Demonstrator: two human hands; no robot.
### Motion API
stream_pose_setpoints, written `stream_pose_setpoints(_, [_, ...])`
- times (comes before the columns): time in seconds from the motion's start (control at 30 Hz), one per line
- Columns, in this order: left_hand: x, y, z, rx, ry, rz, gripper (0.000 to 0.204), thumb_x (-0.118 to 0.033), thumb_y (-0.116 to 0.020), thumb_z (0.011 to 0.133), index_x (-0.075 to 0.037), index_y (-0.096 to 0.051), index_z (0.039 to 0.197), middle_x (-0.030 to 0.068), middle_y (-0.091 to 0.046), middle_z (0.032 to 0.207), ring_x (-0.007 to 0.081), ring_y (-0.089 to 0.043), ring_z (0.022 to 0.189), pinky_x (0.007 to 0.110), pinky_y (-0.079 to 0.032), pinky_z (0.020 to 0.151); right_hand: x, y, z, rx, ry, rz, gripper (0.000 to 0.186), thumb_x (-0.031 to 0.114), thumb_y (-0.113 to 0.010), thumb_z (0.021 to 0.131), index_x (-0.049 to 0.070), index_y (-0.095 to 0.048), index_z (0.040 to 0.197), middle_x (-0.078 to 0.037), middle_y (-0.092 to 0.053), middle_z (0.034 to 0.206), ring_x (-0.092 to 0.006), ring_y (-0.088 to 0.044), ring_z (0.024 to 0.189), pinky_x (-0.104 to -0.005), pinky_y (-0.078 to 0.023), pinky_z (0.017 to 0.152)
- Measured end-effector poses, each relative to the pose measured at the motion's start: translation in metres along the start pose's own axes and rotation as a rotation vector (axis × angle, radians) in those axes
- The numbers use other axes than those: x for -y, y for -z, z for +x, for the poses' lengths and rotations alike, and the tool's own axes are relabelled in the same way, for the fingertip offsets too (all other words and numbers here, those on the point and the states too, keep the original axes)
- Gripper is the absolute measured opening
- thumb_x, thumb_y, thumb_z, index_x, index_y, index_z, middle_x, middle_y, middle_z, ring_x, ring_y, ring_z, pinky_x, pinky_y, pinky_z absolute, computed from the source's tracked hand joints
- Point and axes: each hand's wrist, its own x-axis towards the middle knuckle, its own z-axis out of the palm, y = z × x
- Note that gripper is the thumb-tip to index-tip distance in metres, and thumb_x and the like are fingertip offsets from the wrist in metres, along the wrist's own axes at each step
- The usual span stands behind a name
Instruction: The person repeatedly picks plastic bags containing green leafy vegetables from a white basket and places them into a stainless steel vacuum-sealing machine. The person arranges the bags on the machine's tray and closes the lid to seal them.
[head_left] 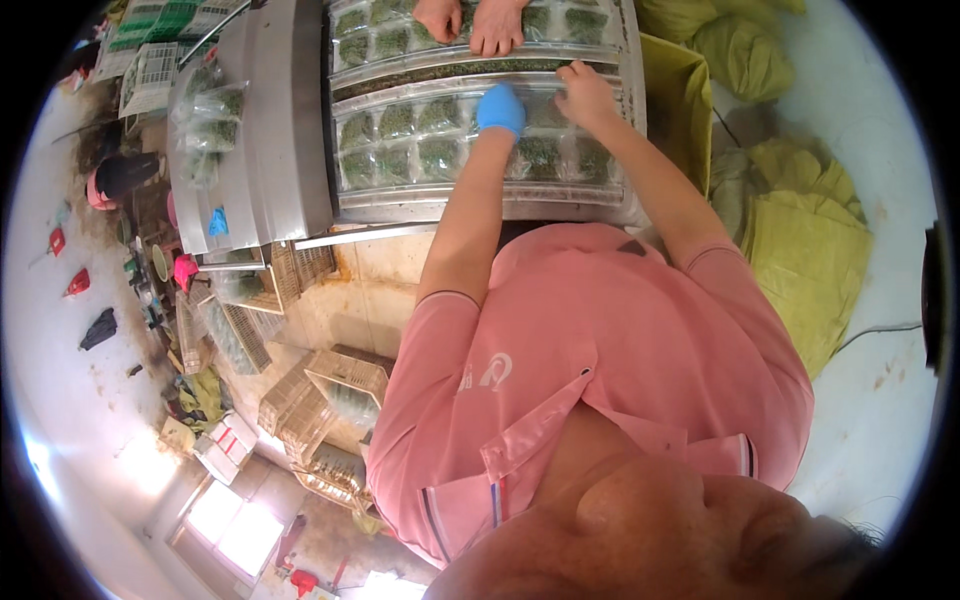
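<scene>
In the head view, your left hand, in a blue glove, is lowered over the far edge of the near row of clear packs. Its fingers are turned down and hidden, so how far open they are, and whether they have hold of anything, you cannot tell. Your bare right hand is beside it, fingers bent and a little spread at the metal edge along that row; whether they grip anything is unclear. The packs, with green contents, lie in a metal-framed worktop in front of you. Beyond a narrow green strip is a far row of packs, where another person's two hands rest. More packs lie on the grey metal cover to the left, near a blue scrap. Yellow-green sacks are piled on the right.
</scene>
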Motion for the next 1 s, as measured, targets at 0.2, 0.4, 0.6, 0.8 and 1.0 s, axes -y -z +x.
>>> stream_pose_setpoints(0.2, [-0.015,0.042,-0.056,-0.092,-0.050,-0.165,0.024,-0.027,-0.063,0.087,-0.003,-0.066,0.092,0.0220,-0.069,0.093,0.0411,-0.066,0.088,0.049,-0.053,0.077,-0.012,-0.007,0.008,-0.039,-0.105,0.082,0.025,0.015,-0.069,0.082,0.009,-0.065,0.106,-0.007,-0.058,0.105,-0.0267,-0.059,0.102,-0.0408,-0.051,0.085])
stream_pose_setpoints(0.4, [0.068,0.056,-0.180,-0.069,0.081,-0.324,0.028,-0.030,-0.069,0.088,-0.003,-0.066,0.093,0.0166,-0.068,0.076,0.0351,-0.067,0.069,0.042,-0.053,0.063,0.034,-0.020,0.031,-0.065,0.230,0.224,0.022,0.017,-0.068,0.083,0.009,-0.067,0.104,-0.007,-0.059,0.102,-0.0269,-0.058,0.103,-0.0403,-0.049,0.087])
stream_pose_setpoints(0.6, [0.118,0.064,-0.257,-0.023,0.341,-0.557,0.025,-0.023,-0.070,0.089,-0.001,-0.068,0.100,0.0124,-0.071,0.083,0.0173,-0.067,0.068,0.031,-0.054,0.062,0.061,-0.065,0.051,-0.046,0.076,0.174,0.010,0.017,-0.063,0.086,0.011,-0.066,0.093,-0.010,-0.060,0.100,-0.0295,-0.058,0.103,-0.0433,-0.045,0.086])
stream_pose_setpoints(0.8, [0.205,0.056,-0.270,-0.033,0.338,-0.649,0.020,-0.016,-0.068,0.091,0.000,-0.068,0.103,0.0085,-0.071,0.089,0.0119,-0.065,0.070,0.025,-0.054,0.060,0.070,-0.072,0.058,-0.067,-0.062,0.136,0.013,0.016,-0.063,0.085,0.010,-0.065,0.096,-0.011,-0.060,0.101,-0.0314,-0.059,0.101,-0.0454,-0.046,0.084])
stream_pose_setpoints(1.0, [0.372,0.137,-0.299,-0.144,0.518,-0.703,0.028,-0.022,-0.068,0.090,-0.001,-0.067,0.109,0.0085,-0.071,0.094,0.0170,-0.066,0.083,0.033,-0.054,0.072,0.115,-0.031,0.008,-0.293,-0.161,0.219,0.019,0.020,-0.068,0.086,0.007,-0.063,0.100,-0.012,-0.062,0.105,-0.0343,-0.060,0.099,-0.0454,-0.048,0.082])
